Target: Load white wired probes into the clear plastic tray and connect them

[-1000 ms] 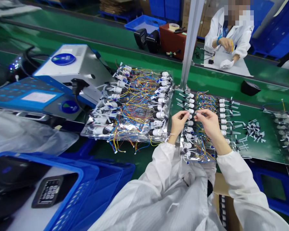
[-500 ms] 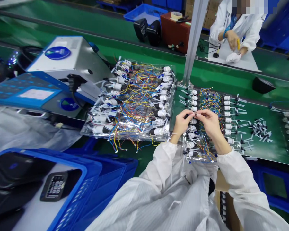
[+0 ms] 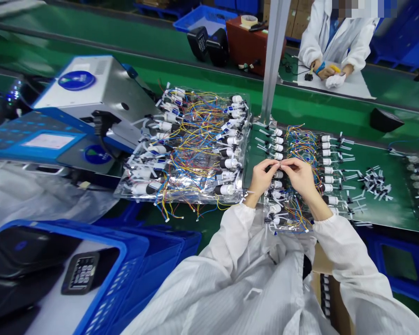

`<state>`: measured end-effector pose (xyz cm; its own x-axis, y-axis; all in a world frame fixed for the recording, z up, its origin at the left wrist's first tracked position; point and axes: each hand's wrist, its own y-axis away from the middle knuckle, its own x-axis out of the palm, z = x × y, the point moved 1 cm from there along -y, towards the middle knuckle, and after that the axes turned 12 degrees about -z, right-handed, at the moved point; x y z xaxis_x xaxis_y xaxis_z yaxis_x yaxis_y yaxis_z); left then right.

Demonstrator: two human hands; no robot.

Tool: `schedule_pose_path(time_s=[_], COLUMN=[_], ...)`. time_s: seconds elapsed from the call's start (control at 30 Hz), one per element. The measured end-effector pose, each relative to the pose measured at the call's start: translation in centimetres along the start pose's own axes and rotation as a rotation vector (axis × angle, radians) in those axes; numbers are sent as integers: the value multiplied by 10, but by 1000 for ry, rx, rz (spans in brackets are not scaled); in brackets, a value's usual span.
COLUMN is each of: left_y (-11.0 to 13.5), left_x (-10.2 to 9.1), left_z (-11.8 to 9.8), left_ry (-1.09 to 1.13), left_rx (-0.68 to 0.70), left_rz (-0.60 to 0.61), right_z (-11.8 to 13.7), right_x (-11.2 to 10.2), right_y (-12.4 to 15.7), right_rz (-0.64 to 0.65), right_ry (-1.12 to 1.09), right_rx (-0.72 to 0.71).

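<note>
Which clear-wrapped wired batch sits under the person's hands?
The smaller batch, under the left hand and right hand; the larger one lies further left.

The left hand [image 3: 261, 177] and right hand [image 3: 300, 175] pinch a small part [image 3: 281, 164] over wired white fittings [image 3: 275, 209].

- A green bench [image 3: 321, 114] runs across the view.
- On it lies a clear plastic tray [image 3: 192, 153] with many white-and-black parts and coloured wires.
- Near it lies a second, similar tray [image 3: 289, 218].
- There is a heap of small black-and-white pieces [image 3: 374, 184].
- There is also a black wedge-shaped box [image 3: 386, 120].

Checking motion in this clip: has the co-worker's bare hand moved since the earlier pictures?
Yes: against the fixed red box, the co-worker's bare hand has dropped down towards the white paper sheet.
</note>
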<state>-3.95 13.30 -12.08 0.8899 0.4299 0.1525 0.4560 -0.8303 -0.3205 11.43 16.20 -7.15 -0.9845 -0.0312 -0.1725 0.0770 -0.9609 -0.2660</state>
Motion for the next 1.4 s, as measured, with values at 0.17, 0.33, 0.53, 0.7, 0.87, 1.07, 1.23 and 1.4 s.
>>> schedule_pose_path(time_s=[0.17, 0.33, 0.53, 0.7, 0.87, 1.07, 1.23, 1.4], left_y=[0, 1, 4, 3, 3, 5, 7, -2], left_x=[1, 0, -1, -2, -2, 0, -1, -1], left_z=[-4, -4, -4, -5, -7, -7, -5, 11], left_ry=[86, 104, 50, 28, 26, 9, 23, 49], left_rx=[-8, -13, -44, 16, 50, 28, 33, -61], left_rz=[-22, -42, -39, 2, 21, 50, 92, -261], right_z=[3, 1, -5, -2, 3, -3, -2, 6], right_x=[-7, -10, -13, -16, -20, -23, -24, -37], right_y=[1, 2, 2, 2, 1, 2, 7, 17], right_rz=[8, 24, 22, 63, 105, 125, 89, 53], right_ry=[-62, -65, -58, -73, -79, -62, -54, 229], right_rx=[42, 64, 58, 73, 85, 107, 99, -7])
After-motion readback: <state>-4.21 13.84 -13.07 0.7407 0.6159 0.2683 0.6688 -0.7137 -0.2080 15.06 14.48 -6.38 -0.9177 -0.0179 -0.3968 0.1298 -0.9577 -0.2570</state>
